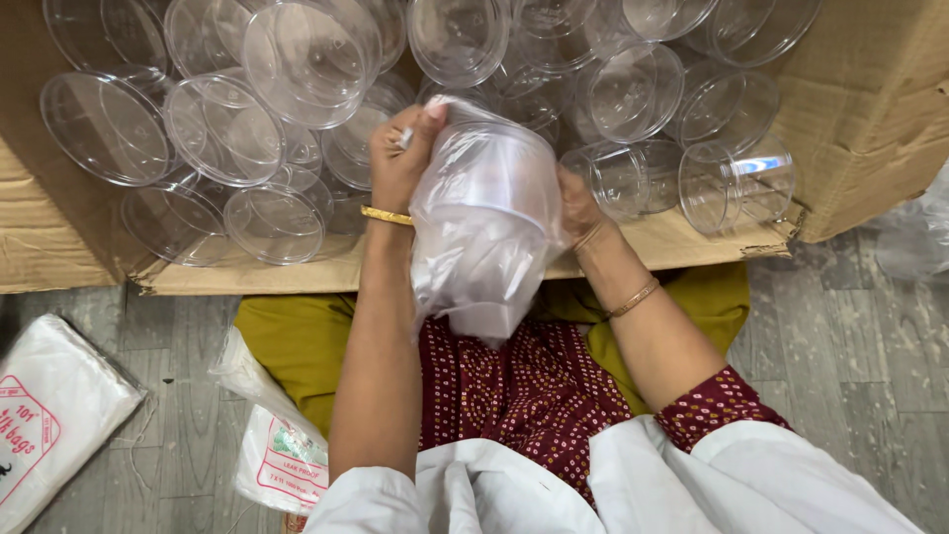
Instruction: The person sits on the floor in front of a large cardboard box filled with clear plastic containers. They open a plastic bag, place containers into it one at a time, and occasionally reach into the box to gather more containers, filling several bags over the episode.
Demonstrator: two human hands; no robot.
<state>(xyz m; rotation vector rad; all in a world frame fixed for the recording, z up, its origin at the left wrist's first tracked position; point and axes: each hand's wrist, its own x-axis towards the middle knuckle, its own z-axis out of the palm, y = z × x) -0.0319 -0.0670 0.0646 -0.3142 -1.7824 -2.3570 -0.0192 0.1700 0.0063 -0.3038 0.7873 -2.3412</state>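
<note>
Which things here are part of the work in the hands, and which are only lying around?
In use:
left hand
right hand
clear plastic bag holding stacked cups
clear round containers in the cardboard box

Lying about:
packs of plastic bags on the floor

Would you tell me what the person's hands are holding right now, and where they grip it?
Both hold a clear plastic bag with containers inside: the left hand pinches its gathered top edge, and the right hand grips its right side.

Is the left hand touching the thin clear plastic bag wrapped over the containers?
Touching: the head view shows the left hand pinching the thin clear plastic bag at its top.
</note>
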